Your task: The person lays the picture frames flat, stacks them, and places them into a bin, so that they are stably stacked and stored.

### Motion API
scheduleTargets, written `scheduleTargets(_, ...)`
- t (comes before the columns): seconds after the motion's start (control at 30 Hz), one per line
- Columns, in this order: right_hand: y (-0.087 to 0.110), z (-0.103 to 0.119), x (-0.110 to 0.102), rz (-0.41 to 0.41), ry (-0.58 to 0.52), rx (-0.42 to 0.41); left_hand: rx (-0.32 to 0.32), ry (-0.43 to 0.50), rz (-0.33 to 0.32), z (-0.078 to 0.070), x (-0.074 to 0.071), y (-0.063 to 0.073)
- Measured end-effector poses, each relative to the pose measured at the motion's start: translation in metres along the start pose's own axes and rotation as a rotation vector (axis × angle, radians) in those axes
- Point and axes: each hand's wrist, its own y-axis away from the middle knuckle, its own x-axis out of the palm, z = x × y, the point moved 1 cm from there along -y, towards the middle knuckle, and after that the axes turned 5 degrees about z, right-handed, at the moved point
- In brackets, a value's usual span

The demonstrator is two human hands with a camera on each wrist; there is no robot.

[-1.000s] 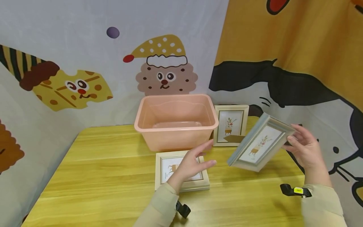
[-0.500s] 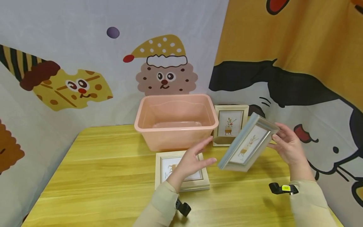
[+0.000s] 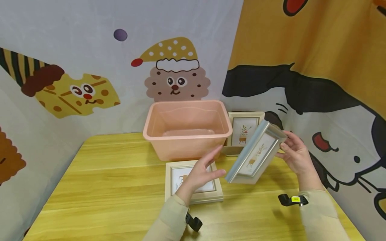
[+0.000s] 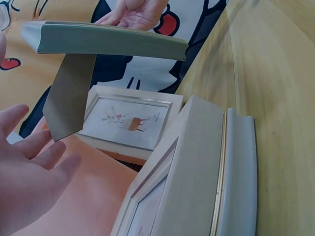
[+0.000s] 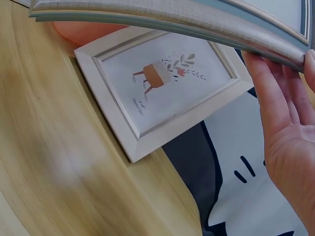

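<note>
Above the wooden table (image 3: 99, 187), between 3 and 4 o'clock from the pink bin (image 3: 187, 147) as my head view shows it, I hold a silvery frame (image 3: 257, 155) with a blue-grey side, tilted in the air with its plant print showing. My right hand (image 3: 297, 157) pinches it at its 2 o'clock edge, thumb toward the front and the other fingers behind. From the back of this frame a brown stand flap (image 4: 71, 98) juts out toward 9 o'clock, its pointed end near my left hand (image 3: 202, 174). That hand hangs with its fingers spread and the thumb apart from them; in the left wrist view one fingertip comes so close to the flap's point that I cannot tell whether they touch. Beneath my left hand, at 6 o'clock from the bin, a lying cream frame (image 3: 178, 175) rests face up, its print partly covered by my hand; the left wrist view shows its side in two bands with a gold line between. At 3 o'clock, just beside the bin, a standing cream frame (image 3: 241, 130) faces me, its lower part partly hidden by the flap and the frame I hold. On the cloth backdrop (image 3: 75, 26), a cartoon cheese (image 3: 81, 95) shows between 9 and 10 o'clock, and a cartoon cookie (image 3: 176, 82) in a yellow hat at 12.
</note>
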Motion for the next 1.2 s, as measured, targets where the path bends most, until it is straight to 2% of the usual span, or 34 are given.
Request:
scheduleTargets(0.2, -0.002, -0.003, 0.001, -0.021, 0.002, 0.031, 0.000, 0.028, -0.039, 0.001, -0.002, 0.005)
scheduleTargets(0.3, -0.002, -0.006, 0.002, -0.059, 0.042, 0.035, 0.015, 0.044, -0.047, 0.000, -0.003, 0.007)
scheduleTargets(0.53, -0.005, -0.010, 0.006, -0.081, 0.025, 0.012, 0.032, 0.058, -0.055, -0.004, -0.004, 0.012)
scheduleTargets(0.8, -0.010, -0.015, 0.013, -0.102, -0.021, -0.014, 0.102, -0.006, -0.114, -0.009, -0.002, 0.012)
scheduleTargets(0.93, -0.011, -0.017, 0.018, -0.106, -0.041, -0.024, 0.123, 0.022, -0.146, -0.009, -0.002, 0.012)
scheduleTargets(1.07, -0.012, -0.020, 0.021, -0.111, -0.061, -0.024, 0.118, 0.081, -0.176, -0.008, -0.001, 0.012)
scheduleTargets(1.2, -0.013, -0.024, 0.024, -0.155, -0.036, -0.005, 0.079, 0.093, -0.211, -0.007, -0.002, 0.012)
